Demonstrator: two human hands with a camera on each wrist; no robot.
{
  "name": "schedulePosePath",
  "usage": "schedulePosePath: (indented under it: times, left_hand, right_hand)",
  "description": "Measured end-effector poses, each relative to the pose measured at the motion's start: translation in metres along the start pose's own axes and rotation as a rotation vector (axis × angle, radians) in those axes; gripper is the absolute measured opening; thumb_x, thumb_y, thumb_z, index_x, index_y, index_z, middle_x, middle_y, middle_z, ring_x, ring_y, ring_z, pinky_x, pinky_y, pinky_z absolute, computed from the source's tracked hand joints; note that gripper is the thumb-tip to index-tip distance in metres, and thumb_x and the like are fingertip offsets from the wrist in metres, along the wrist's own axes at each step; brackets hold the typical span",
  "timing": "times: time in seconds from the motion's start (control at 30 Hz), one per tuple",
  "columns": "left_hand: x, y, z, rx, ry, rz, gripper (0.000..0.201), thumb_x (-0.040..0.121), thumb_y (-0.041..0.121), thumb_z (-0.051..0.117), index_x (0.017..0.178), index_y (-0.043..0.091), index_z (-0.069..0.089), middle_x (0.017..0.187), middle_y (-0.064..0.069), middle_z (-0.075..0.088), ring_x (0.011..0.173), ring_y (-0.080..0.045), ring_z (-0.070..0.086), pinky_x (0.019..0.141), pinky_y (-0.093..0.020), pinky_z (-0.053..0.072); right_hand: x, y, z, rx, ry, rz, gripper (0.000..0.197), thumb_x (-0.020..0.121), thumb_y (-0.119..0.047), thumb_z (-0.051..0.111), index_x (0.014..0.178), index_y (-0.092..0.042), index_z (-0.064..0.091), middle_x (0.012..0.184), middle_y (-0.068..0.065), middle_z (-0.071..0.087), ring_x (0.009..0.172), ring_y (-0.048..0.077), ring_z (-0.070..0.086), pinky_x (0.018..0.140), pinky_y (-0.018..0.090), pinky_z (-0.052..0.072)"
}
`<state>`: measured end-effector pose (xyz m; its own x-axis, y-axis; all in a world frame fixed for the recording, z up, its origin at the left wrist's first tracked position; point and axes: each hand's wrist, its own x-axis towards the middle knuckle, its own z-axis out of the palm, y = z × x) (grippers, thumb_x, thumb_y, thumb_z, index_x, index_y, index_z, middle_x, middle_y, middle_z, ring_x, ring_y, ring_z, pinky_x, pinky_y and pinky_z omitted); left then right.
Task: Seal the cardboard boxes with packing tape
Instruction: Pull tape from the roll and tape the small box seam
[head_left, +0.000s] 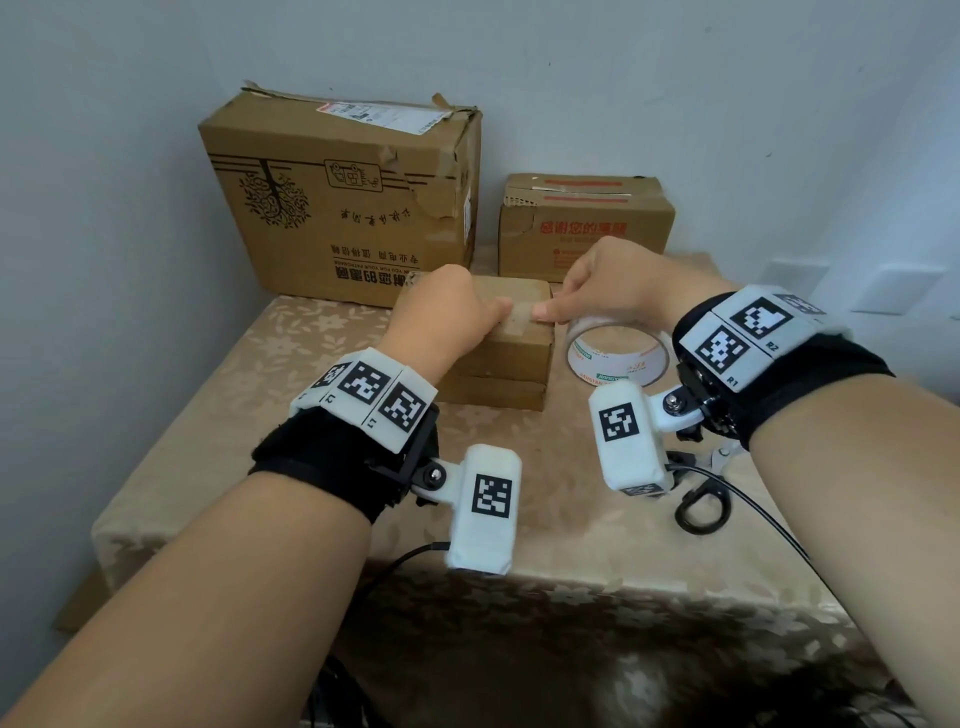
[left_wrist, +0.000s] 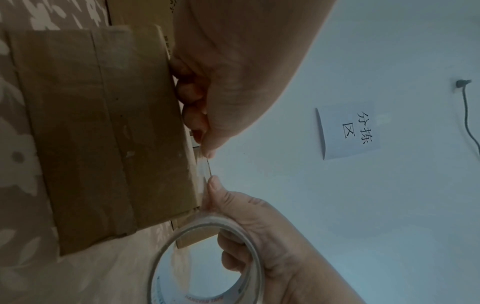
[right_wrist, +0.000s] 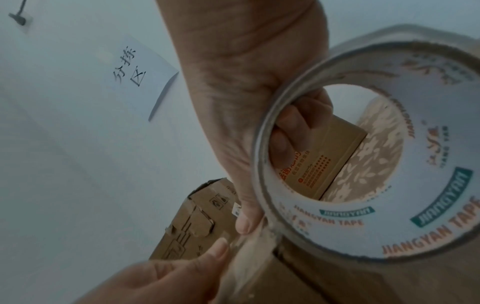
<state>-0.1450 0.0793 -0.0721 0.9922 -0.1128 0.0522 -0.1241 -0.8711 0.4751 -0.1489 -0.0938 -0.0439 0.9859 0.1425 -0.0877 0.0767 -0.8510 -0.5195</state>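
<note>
A small cardboard box (head_left: 498, 353) sits mid-table on the floral cloth. My left hand (head_left: 452, 312) rests on its top with fingers curled, and its thumb and forefinger hold the free end of a clear tape strip (head_left: 519, 318). My right hand (head_left: 613, 280) grips the tape roll (head_left: 618, 358) just right of the box, fingers through its core and thumb on the strip. In the left wrist view the strip (left_wrist: 205, 170) runs along the box's top edge (left_wrist: 103, 133) between both thumbs. In the right wrist view the roll (right_wrist: 428, 185) fills the right side.
A large printed box (head_left: 337, 208) and a medium box (head_left: 587, 228) with red lettering stand against the wall behind. Black-handled scissors (head_left: 701, 499) lie on the table (head_left: 260, 415) under my right wrist. A paper sign (left_wrist: 348, 131) hangs on the wall.
</note>
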Motion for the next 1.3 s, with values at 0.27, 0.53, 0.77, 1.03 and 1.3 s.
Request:
schedulePosePath:
  times: [0.27, 0.53, 0.77, 1.03, 1.3]
  left_hand:
    - [0.001, 0.001, 0.002, -0.008, -0.005, -0.043, 0.060, 0.090, 0.048, 0.055, 0.105, -0.010, 0.060, 0.110, -0.025, 0.059, 0.100, -0.040, 0.059, 0.083, -0.042, 0.049]
    - [0.005, 0.002, 0.009, 0.100, 0.008, -0.015, 0.056, 0.086, 0.055, 0.055, 0.082, -0.001, 0.058, 0.087, -0.011, 0.059, 0.087, -0.035, 0.062, 0.075, -0.038, 0.047]
    - [-0.002, 0.002, 0.010, 0.238, 0.065, 0.017, 0.052, 0.087, 0.059, 0.051, 0.112, 0.013, 0.050, 0.116, -0.009, 0.057, 0.110, -0.030, 0.051, 0.091, -0.043, 0.040]
    - [-0.021, -0.006, -0.003, -0.056, 0.077, 0.315, 0.025, 0.099, 0.028, 0.045, 0.115, 0.017, 0.060, 0.124, -0.002, 0.054, 0.115, -0.019, 0.049, 0.099, -0.035, 0.039]
    - [-0.020, -0.019, 0.015, 0.152, -0.221, 0.564, 0.045, 0.102, 0.026, 0.037, 0.147, 0.021, 0.032, 0.155, 0.003, 0.025, 0.145, -0.015, 0.017, 0.116, -0.026, 0.007]
  right_hand:
    - [-0.004, 0.000, -0.008, 0.134, -0.013, 0.031, 0.028, 0.079, -0.035, 0.077, 0.077, -0.007, 0.075, 0.067, -0.003, 0.064, 0.078, 0.010, 0.057, 0.072, 0.025, 0.043]
    - [-0.004, 0.009, -0.005, 0.158, -0.032, 0.089, 0.030, 0.077, -0.037, 0.078, 0.082, -0.008, 0.077, 0.076, -0.009, 0.065, 0.095, 0.012, 0.057, 0.093, 0.035, 0.044]
    - [-0.005, 0.011, -0.001, 0.217, -0.022, 0.087, 0.031, 0.077, -0.034, 0.079, 0.083, -0.004, 0.076, 0.061, -0.008, 0.063, 0.078, 0.011, 0.058, 0.079, 0.029, 0.047]
    - [-0.007, 0.012, 0.000, 0.222, 0.008, 0.066, 0.032, 0.076, -0.034, 0.080, 0.080, -0.003, 0.075, 0.046, -0.014, 0.057, 0.071, 0.011, 0.054, 0.077, 0.029, 0.045]
    - [-0.027, 0.023, 0.002, 0.174, 0.076, 0.160, 0.029, 0.079, -0.050, 0.072, 0.086, -0.022, 0.072, 0.089, -0.012, 0.064, 0.087, 0.008, 0.056, 0.075, 0.027, 0.040]
